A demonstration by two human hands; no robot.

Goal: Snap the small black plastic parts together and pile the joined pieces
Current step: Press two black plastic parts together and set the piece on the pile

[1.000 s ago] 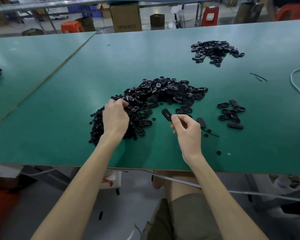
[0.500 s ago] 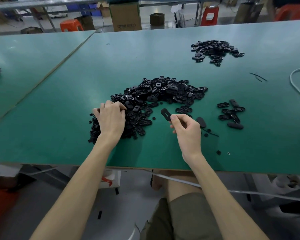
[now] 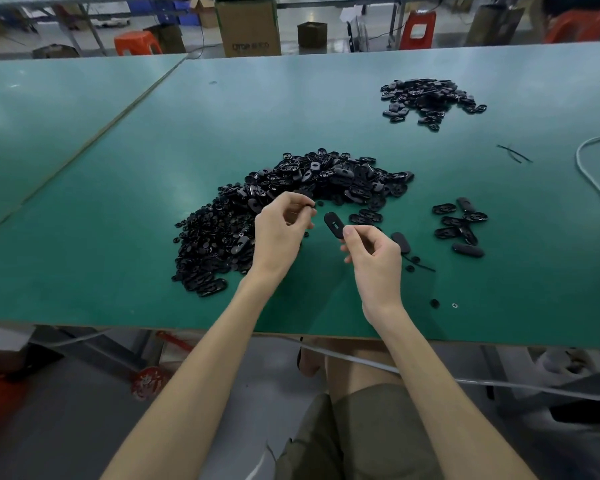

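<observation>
Green worktable (image 3: 291, 98) bearing a large heap of small black plastic parts (image 3: 291, 181). Over the heap's near edge, the left hand (image 3: 278, 233) pinches a tiny black piece (image 3: 311, 205) at its fingertips. Just beside it, not touching, the right hand (image 3: 374, 261) pinches an oval black part (image 3: 333, 223) by its lower end, which juts up past thumb and forefinger.

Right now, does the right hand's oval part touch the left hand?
Apart. Head view: green table shows between the oval part, pinched by the right hand, and the left hand pinching a small piece.

Big pile (image 3: 291, 202) left, small cluster (image 3: 459, 225) right
</observation>
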